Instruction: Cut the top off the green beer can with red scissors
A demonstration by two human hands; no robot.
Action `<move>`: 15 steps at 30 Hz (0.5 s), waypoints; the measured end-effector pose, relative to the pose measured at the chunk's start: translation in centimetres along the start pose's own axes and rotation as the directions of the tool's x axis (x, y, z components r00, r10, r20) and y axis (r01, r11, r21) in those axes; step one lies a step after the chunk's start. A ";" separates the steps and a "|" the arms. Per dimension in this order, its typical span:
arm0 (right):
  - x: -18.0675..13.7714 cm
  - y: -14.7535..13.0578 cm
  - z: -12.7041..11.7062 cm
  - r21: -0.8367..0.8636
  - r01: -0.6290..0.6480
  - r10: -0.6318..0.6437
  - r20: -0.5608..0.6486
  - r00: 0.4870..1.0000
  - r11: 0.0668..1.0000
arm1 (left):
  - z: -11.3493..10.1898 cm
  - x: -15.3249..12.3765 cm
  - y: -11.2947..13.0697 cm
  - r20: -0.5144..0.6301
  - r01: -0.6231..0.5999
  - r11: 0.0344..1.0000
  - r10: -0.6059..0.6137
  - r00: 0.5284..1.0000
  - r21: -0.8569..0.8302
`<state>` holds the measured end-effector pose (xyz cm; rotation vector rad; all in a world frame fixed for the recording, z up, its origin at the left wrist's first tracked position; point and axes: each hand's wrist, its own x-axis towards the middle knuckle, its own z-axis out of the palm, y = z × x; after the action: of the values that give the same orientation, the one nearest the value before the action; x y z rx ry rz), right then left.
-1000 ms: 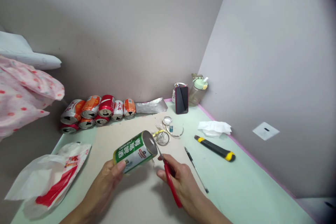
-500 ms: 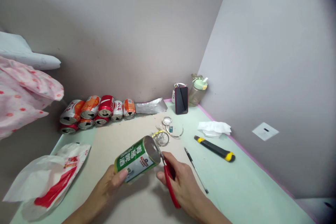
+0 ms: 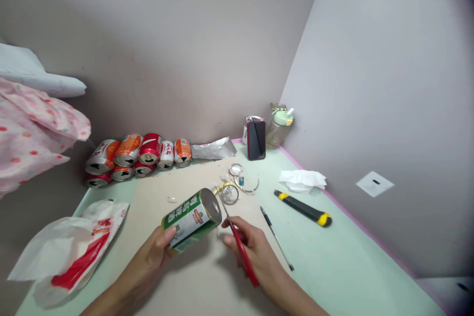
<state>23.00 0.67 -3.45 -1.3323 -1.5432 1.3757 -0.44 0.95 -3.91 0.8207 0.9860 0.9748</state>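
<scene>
My left hand (image 3: 151,256) grips a green and white can (image 3: 190,217) lying on its side above the table, its open silver end turned to the right. My right hand (image 3: 255,256) is closed round red-handled scissors (image 3: 240,249), whose blades reach up to the rim of the can's open end. Cut metal rings and a round can lid (image 3: 230,193) lie on the brown board (image 3: 192,276) just beyond the can.
Several red and orange cans (image 3: 138,155) are stacked against the back wall beside a flattened metal sheet (image 3: 214,149). A phone (image 3: 256,140), a bottle (image 3: 279,128), a tissue (image 3: 302,179), a yellow-black utility knife (image 3: 302,207) and a pen (image 3: 276,238) lie to the right. A plastic bag (image 3: 70,252) lies at left.
The can has turned a little in my left hand, its label rotating. The scissors stay at the can's rim, their handles shifting slightly.
</scene>
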 end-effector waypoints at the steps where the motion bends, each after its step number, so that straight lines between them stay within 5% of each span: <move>1: 0.0 0.0 0.0 0.080 -0.035 0.033 0.022 0.999 0.996 | -0.2 0.0 -0.1 0.023 0.000 1.000 -0.001 1.000 0.015; 6: 0.3 -0.3 -0.8 0.357 -0.011 0.011 0.002 1.000 0.934 | -1.6 0.4 -0.3 0.174 -0.088 0.979 0.055 0.983 0.182; 15: 0.2 -0.7 -1.1 0.507 -0.023 0.042 -0.026 0.999 0.862 | -1.6 1.4 -0.2 0.390 -0.131 0.966 0.034 0.920 0.224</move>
<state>23.76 1.23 -2.54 -1.0446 -1.0278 1.6257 -1.58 2.42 -5.02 1.2203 0.7410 0.7297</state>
